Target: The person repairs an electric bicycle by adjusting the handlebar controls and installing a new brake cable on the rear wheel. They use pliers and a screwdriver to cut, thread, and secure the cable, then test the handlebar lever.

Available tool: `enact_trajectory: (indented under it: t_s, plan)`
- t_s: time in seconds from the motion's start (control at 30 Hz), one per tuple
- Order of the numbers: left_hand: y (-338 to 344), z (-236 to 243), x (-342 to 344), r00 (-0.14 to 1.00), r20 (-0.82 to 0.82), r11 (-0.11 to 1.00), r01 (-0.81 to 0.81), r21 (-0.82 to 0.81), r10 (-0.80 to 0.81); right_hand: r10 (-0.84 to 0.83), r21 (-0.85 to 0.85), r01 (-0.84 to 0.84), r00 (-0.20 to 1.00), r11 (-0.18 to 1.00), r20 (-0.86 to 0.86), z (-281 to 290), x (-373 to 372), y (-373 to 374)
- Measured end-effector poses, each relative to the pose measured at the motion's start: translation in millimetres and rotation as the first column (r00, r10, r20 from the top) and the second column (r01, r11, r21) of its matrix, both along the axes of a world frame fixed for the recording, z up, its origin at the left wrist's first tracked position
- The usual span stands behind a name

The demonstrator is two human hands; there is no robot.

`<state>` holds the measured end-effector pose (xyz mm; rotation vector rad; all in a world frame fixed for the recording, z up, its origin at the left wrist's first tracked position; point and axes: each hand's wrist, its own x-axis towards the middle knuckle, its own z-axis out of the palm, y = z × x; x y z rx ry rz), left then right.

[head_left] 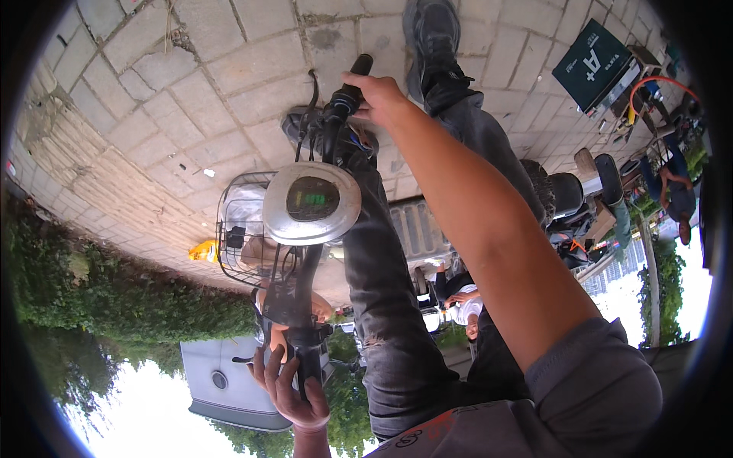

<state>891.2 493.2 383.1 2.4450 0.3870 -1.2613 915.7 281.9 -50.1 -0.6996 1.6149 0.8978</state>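
An electric scooter's black handlebar runs from the upper middle down to the lower left. Around its upper grip my right hand is closed, the arm reaching across from the lower right. My left hand curls round the lower grip, its fingers extending toward a brake lever. A round silver display housing with a lit green readout sits between my hands. Beside it hangs a wire basket with a clear plastic bag inside. My dark-trousered legs are next to the handlebar.
Paving fills the upper part. A dark green box and an orange hose lie at upper right. A yellow bag is past the basket. Other people, one in a white top, are nearby. A grey vehicle appears at lower left.
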Motion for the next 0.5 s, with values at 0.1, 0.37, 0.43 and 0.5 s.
enact_trajectory:
  t_s: [0.1,0.37,0.43,0.5]
  plan:
    - [3,-2,3,0.999,-0.017,0.999,0.040,0.022,-0.040,-0.163,0.056,0.160,0.985,0.986,0.053,-4,-13,2]
    - [15,8,7,0.845,-0.271,0.851,0.507,0.134,-0.461,-0.605,0.216,0.569,0.777,0.794,0.177,-11,-45,27]
    - [19,1,11,0.781,-0.385,0.787,0.587,0.188,-0.491,-0.550,0.201,0.520,0.823,0.830,0.142,-8,-41,27]
    - [45,-12,-5,0.724,-0.546,0.690,0.647,0.325,-0.422,-0.330,-0.007,0.334,0.934,0.942,0.133,-5,-26,32]
